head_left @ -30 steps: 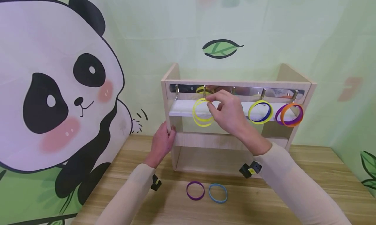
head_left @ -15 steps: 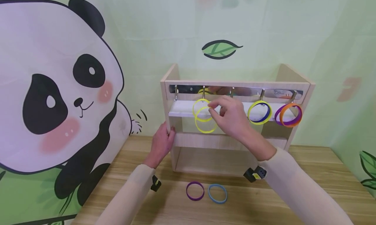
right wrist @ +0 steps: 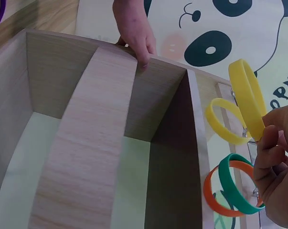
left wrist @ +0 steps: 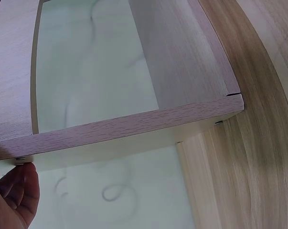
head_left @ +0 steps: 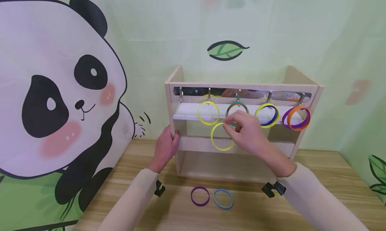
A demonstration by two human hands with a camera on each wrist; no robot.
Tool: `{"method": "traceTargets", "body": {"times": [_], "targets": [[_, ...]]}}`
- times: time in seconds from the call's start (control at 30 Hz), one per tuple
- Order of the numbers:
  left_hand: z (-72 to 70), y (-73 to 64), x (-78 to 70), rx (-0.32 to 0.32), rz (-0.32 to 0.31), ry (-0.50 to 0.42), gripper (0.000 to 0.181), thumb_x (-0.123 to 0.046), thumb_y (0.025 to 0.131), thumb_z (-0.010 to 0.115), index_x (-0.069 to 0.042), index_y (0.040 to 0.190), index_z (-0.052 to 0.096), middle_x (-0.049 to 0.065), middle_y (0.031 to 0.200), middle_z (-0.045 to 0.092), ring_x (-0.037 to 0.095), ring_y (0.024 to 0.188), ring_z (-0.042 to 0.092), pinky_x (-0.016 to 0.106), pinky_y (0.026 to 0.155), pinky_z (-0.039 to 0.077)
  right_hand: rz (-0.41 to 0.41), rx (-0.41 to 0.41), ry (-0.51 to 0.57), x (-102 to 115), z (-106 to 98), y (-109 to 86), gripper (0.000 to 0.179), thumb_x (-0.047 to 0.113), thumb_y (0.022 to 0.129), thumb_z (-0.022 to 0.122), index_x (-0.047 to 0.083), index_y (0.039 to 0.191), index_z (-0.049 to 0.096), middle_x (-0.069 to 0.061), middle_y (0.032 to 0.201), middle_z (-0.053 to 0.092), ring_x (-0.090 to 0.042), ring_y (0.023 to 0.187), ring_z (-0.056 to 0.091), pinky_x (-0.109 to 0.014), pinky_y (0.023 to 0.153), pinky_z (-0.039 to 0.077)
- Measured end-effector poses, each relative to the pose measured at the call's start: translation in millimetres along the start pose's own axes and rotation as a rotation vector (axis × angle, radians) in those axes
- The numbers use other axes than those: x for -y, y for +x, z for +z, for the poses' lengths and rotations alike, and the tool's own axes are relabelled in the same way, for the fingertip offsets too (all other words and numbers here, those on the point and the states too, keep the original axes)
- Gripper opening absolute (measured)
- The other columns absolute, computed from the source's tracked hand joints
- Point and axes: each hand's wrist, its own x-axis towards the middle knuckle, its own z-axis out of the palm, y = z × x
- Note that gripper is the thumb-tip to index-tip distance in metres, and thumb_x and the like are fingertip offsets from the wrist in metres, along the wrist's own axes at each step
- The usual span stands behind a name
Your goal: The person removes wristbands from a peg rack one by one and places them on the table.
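Note:
My right hand (head_left: 245, 132) pinches a yellow silicone wristband (head_left: 212, 142) between thumb and fingertips, below and in front of the hook rail (head_left: 256, 94). A second yellow wristband (head_left: 199, 118) hangs from the second hook from the left. Behind my right hand, a green wristband (right wrist: 232, 188) and an orange wristband (right wrist: 215, 202) hang together on the middle hook. My left hand (head_left: 167, 144) grips the left side panel of the small wooden shelf (head_left: 211, 143), thumb at its front edge. In the left wrist view only part of that hand shows, at the panel's edge.
A yellow and a blue wristband (head_left: 276, 118) share the fourth hook; purple and orange wristbands (head_left: 308, 123) share the rightmost. The leftmost hook (head_left: 181, 95) is bare. A purple wristband (head_left: 191, 199) and a light-blue wristband (head_left: 232, 201) lie on the wooden table (head_left: 256, 214) before the shelf.
My right hand has drawn a yellow wristband off the second hook, down and to the right, while the other yellow one stays hanging. The left hand has not moved.

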Motion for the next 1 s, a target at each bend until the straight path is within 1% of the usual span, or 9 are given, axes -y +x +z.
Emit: {"method": "traceTargets", "body": {"times": [0.17,0.33,0.4,0.57,0.7,0.83,1.0], "targets": [[-0.1,-0.5,-0.5,0.005,-0.008,0.001,0.037,-0.026,0.107,0.048,0.004,0.125,0.060,0.025,0.113,0.067,0.042,0.104,0.069,0.058,0.087,0.060,-0.019,0.015,0.000,-5,-3,-18.8,0.015,-0.012,0.081,0.080,0.001,0.088,0.076,-0.005,0.077,0.067,-0.006,0.055,0.046,-0.022,0.051,0.039],[0.0,-0.7,-0.1,0.010,-0.010,0.004,0.037,-0.025,0.107,0.048,0.005,0.125,0.060,0.026,0.114,0.067,0.042,0.104,0.069,0.058,0.087,0.059,0.025,0.050,0.000,-7,-8,-37.9,0.017,-0.009,0.081,0.082,0.005,0.088,0.075,0.002,0.075,0.061,-0.003,0.058,0.045,-0.022,0.051,0.040],[0.1,-0.5,0.2,0.012,-0.012,0.006,0.037,-0.025,0.107,0.047,0.005,0.126,0.060,0.025,0.115,0.067,0.041,0.105,0.069,0.058,0.088,0.059,0.042,0.068,0.007,-8,-10,-44.9,0.017,-0.008,0.081,0.083,0.006,0.088,0.076,0.004,0.077,0.062,-0.002,0.058,0.045,-0.021,0.051,0.039],[-0.8,-0.3,0.2,0.020,-0.030,0.004,0.037,-0.027,0.107,0.046,0.003,0.126,0.060,0.024,0.116,0.066,0.040,0.106,0.067,0.058,0.089,0.059,0.040,0.087,0.006,-14,-13,-62.5,0.020,-0.008,0.080,0.084,0.008,0.088,0.075,0.004,0.080,0.065,0.000,0.058,0.043,-0.017,0.050,0.037],[-1.2,0.4,-0.3,0.028,-0.041,0.003,0.038,-0.027,0.107,0.046,0.002,0.128,0.059,0.024,0.118,0.066,0.040,0.108,0.067,0.058,0.091,0.059,0.051,0.122,-0.001,-20,-14,-78.1,0.021,-0.009,0.080,0.083,0.009,0.087,0.075,0.005,0.081,0.066,0.001,0.059,0.043,-0.018,0.050,0.037],[-0.5,1.2,-0.6,0.018,-0.036,0.006,0.037,-0.026,0.107,0.047,0.003,0.126,0.060,0.024,0.117,0.066,0.040,0.108,0.067,0.058,0.092,0.058,0.069,0.170,0.002,-26,-15,-94.2,0.021,-0.010,0.081,0.082,0.008,0.088,0.074,0.004,0.081,0.068,0.004,0.060,0.042,-0.020,0.050,0.039],[0.6,1.8,-0.4,0.014,-0.030,0.001,0.037,-0.027,0.107,0.046,0.003,0.125,0.060,0.024,0.116,0.066,0.041,0.107,0.067,0.058,0.090,0.059,0.103,0.205,0.014,-36,-14,-115.3,0.021,-0.010,0.081,0.081,0.008,0.088,0.074,0.004,0.083,0.070,0.006,0.061,0.041,-0.020,0.049,0.040]]}}
